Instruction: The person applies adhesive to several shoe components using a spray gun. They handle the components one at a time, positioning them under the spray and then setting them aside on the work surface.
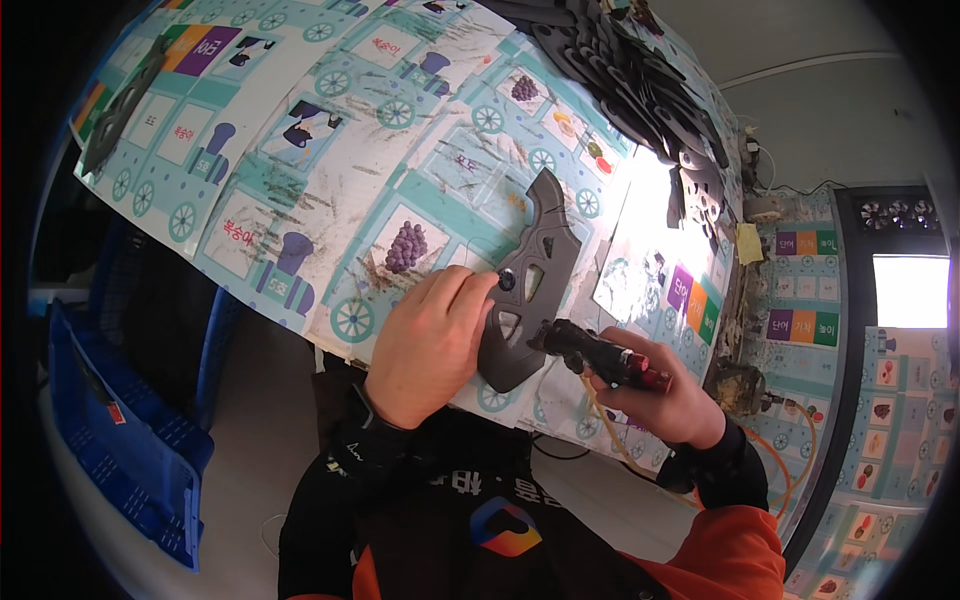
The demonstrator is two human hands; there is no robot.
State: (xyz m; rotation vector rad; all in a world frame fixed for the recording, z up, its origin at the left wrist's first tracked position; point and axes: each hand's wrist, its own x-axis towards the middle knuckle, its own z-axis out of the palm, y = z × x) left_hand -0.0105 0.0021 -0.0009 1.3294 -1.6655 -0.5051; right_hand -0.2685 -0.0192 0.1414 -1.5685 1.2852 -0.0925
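A dark grey curved plate [543,265] with several cut-outs lies on the printed table cover in front of me. My left hand [428,345] is closed at its left edge, thumb and fingertips on the plate beside a small round black spot [507,281]; whether that is a hole or a separate piece I cannot tell. Wrapped in my right hand [672,395] is a black hand tool [590,352] with red parts at its back end, probably air-driven. Its front tip meets the plate's lower right side. A thin tan hose [603,428] trails below this hand.
At the far right of the table, similar dark plates [640,75] lie heaped. Another dark curved piece [122,112] sits at the left edge. Blue plastic crates [115,440] stand at the lower left. Orange and tan hoses [790,465] hang by the wall on the right.
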